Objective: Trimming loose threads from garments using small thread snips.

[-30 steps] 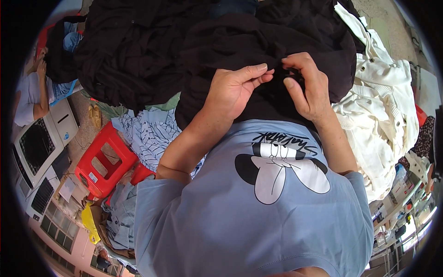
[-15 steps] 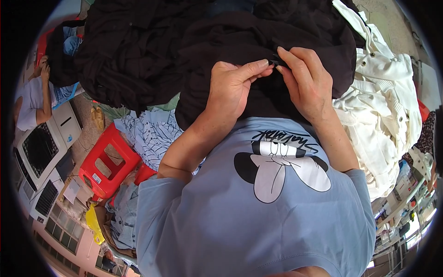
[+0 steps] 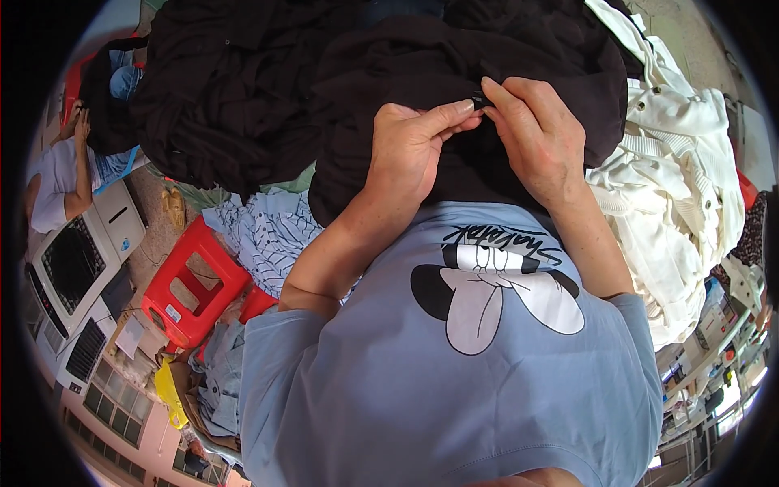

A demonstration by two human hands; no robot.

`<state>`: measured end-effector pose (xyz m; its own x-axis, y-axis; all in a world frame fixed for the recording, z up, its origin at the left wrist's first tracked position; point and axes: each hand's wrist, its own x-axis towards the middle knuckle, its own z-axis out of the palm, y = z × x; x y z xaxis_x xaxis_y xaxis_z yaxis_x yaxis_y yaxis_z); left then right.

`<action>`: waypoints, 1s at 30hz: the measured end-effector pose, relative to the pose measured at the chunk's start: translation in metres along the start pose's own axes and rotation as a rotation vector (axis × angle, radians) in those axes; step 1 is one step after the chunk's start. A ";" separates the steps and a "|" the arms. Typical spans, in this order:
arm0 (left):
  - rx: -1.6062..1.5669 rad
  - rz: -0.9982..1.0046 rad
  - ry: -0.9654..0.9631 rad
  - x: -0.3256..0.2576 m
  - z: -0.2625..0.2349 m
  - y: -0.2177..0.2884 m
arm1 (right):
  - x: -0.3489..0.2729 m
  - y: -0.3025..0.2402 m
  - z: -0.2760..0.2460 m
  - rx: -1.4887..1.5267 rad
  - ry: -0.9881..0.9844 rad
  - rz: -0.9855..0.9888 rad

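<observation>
Both hands, left hand [image 3: 414, 150] and right hand [image 3: 535, 134], pinch a tiny black button [image 3: 477, 101] between their fingertips on the black garment [image 3: 422, 65].

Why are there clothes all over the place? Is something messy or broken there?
Nothing looks broken. Clothes lie in loose heaps: a black pile at upper left, white garments at right, striped fabric beside a red stool. Both hands, left hand and right hand, pinch a small dark piece on the black garment.

The small dark object [image 3: 478, 101] pinched between both hands' fingertips is mostly hidden, too small to identify.
</observation>
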<state>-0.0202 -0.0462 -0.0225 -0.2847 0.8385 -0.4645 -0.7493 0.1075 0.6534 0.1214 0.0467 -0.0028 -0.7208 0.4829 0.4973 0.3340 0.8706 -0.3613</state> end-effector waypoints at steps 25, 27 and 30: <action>-0.087 -0.089 -0.070 0.003 -0.002 -0.004 | -0.005 0.006 0.004 0.417 -0.141 0.349; -0.066 -0.072 -0.033 0.003 0.000 -0.006 | -0.005 0.007 0.004 0.471 -0.150 0.375; -0.156 -0.058 -0.013 0.007 -0.006 -0.006 | -0.003 0.014 -0.002 0.592 -0.177 0.441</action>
<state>-0.0212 -0.0441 -0.0331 -0.2315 0.8401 -0.4905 -0.8484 0.0724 0.5243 0.1291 0.0574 -0.0082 -0.6997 0.7084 0.0930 0.2676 0.3805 -0.8852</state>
